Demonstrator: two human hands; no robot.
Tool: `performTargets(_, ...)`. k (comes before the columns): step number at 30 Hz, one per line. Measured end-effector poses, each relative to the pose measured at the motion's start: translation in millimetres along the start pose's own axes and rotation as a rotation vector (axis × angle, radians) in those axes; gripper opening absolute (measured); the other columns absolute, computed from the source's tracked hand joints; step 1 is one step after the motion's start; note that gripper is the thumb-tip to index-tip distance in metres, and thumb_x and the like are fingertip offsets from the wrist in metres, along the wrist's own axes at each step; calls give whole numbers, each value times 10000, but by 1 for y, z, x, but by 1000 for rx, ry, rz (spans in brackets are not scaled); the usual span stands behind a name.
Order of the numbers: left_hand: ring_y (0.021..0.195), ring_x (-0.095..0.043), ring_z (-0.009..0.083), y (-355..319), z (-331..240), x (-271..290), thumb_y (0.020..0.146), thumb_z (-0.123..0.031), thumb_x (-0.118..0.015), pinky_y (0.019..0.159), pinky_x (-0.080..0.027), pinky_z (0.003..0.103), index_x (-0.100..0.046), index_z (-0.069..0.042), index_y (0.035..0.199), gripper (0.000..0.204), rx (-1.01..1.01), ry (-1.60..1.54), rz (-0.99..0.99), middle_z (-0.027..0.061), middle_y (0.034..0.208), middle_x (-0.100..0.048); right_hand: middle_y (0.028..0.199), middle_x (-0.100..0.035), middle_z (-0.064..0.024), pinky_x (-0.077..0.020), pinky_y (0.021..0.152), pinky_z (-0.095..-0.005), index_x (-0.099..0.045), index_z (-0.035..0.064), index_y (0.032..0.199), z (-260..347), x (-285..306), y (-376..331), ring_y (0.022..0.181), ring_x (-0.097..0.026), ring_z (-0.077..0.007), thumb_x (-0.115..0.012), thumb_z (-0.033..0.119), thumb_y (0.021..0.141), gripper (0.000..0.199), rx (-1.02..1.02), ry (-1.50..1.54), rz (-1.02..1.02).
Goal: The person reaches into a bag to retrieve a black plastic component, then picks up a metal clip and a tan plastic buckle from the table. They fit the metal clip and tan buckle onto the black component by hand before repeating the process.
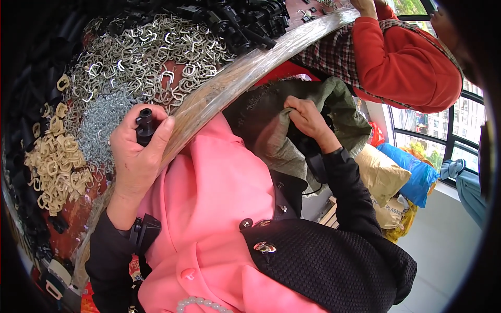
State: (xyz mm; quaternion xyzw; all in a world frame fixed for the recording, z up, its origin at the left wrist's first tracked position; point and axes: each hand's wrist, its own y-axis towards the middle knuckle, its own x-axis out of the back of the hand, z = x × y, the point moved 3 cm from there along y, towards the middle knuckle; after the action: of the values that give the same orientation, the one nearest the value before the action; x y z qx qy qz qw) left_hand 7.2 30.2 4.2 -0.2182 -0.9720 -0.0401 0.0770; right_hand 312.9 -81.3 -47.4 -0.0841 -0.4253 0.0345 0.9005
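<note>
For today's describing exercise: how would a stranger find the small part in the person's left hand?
Start at the red table's tape-wrapped edge. Just inside it, the left hand grips a small black plastic tube-shaped part. Unlike the loose silver metal clips and beige plastic clips nearby, it's black and held upright.

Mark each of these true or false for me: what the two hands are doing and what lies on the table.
1. The left hand holds a black part. True.
2. The right hand rests flat on the table. False: it grips a green sack beside the table.
3. Metal clips are heaped on the table. True.
4. The beige clips are in the sack. False: they lie on the table.
5. A second person's sleeve is blue. False: it is red.
</note>
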Motion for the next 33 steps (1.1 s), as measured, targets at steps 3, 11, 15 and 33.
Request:
performTargets(3, 622, -442, 35, 1, -1, -3, 754, -55, -590, 573, -367, 173, -526, -23, 781, 76, 6, -14, 10, -16, 714, -529, 681, -484, -152, -396, 568, -304, -475, -10, 776, 22, 14, -9, 627, -484, -299, -406, -10, 676, 122, 81, -43, -8)
performTargets(11, 630, -431, 26, 1, 2, -3, 761, -55, -588, 574, -358, 167, -529, -28, 789, 70, 12, -28, 21, -33, 714, -510, 692, -507, -87, -394, 559, -256, -507, 12, 775, 32, 36, -63, 620, -509, -185, -511, 63, 716, 78, -254, 343, -197)
performTargets(15, 642, -426, 22, 1, 3, -2, 771, -65, -583, 589, -353, 163, -533, -30, 795, 65, 24, -27, 36, -42, 718, -500, 764, -520, -90, -424, 638, -262, -538, 39, 877, 21, 5, -122, 728, -545, -194, -643, 189, 683, 266, -340, -86, 152)
performTargets(33, 648, -431, 39, 2, 16, -2, 793, -71, -562, 615, -351, 168, -536, -40, 822, 49, -31, -104, 77, -34, 720, -496, 707, -468, -45, -367, 611, -320, -473, 87, 632, 47, -27, -181, 702, -472, -246, -504, 1, 515, 149, -107, -399, -486)
